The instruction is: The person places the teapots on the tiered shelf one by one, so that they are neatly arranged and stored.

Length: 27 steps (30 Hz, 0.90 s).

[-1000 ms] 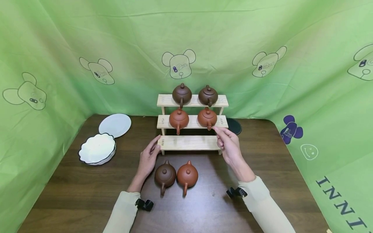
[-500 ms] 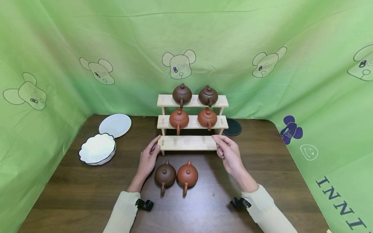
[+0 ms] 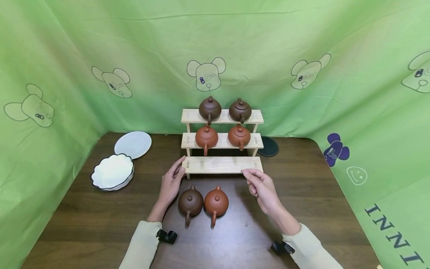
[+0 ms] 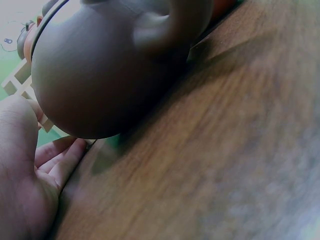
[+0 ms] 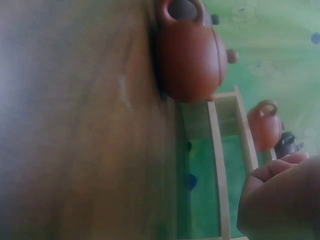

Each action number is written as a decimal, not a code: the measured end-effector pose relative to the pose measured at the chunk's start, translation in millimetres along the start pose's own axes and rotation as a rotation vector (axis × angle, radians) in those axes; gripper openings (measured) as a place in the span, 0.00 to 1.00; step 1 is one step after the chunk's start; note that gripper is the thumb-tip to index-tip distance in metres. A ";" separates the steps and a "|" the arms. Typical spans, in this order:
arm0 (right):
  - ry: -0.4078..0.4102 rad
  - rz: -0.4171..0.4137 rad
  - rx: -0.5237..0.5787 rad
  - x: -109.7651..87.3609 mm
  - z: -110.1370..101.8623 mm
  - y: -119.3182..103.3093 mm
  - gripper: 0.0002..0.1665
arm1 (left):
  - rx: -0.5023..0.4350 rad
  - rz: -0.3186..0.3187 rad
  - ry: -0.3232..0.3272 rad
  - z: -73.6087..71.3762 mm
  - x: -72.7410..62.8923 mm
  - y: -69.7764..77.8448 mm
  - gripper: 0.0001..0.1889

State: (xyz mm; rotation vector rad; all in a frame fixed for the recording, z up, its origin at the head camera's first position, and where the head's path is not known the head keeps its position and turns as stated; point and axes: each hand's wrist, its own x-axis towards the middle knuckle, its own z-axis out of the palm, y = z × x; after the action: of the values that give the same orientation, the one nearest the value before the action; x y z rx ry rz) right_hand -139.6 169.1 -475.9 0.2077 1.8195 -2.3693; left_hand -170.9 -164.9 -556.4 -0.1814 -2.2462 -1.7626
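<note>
My left hand point(image 3: 170, 185) touches the left end of a three-step wooden display stand point(image 3: 220, 164) with extended fingers, thumb near its front edge. In the left wrist view, its fingers lie beside a dark brown teapot point(image 4: 105, 65). Over the front right corner of the lowest step is my right hand point(image 3: 263, 188), fingers curled and thumb near the index finger; nothing shows in it. Two dark brown teapots, left point(image 3: 209, 108) and right point(image 3: 240, 110), stand on the top step. Red-brown teapots, left point(image 3: 206, 137) and right point(image 3: 239, 136), occupy the middle step.
On the table in front of the stand, a dark brown teapot point(image 3: 190, 201) and a red-brown teapot point(image 3: 216, 201) sit side by side. At left are a scalloped white dish point(image 3: 112, 172) and a white plate point(image 3: 133, 144). A dark round mat point(image 3: 270, 146) lies behind the stand's right side.
My right hand has moved down from near the handle of the right red-brown teapot to the front edge of the lowest step. The left hand and the teapots have stayed in place.
</note>
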 end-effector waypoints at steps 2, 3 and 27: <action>-0.008 0.018 -0.022 -4.8 -1.6 3.1 0.08 | -0.003 0.006 -0.008 0.3 0.5 -3.7 0.24; -0.014 0.028 -0.032 -7.4 -2.2 4.6 0.08 | -0.005 0.013 -0.009 0.3 1.3 -6.8 0.23; -0.236 0.145 -0.212 -50.7 -5.8 27.8 0.18 | -0.007 -0.021 -0.001 1.1 -0.1 9.5 0.24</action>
State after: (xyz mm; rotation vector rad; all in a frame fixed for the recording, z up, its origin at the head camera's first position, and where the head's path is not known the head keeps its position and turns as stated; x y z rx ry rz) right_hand -84.3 169.2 -493.7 0.0315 1.8553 -1.9933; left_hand -168.4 -161.5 -547.9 -0.1615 -2.2510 -1.7815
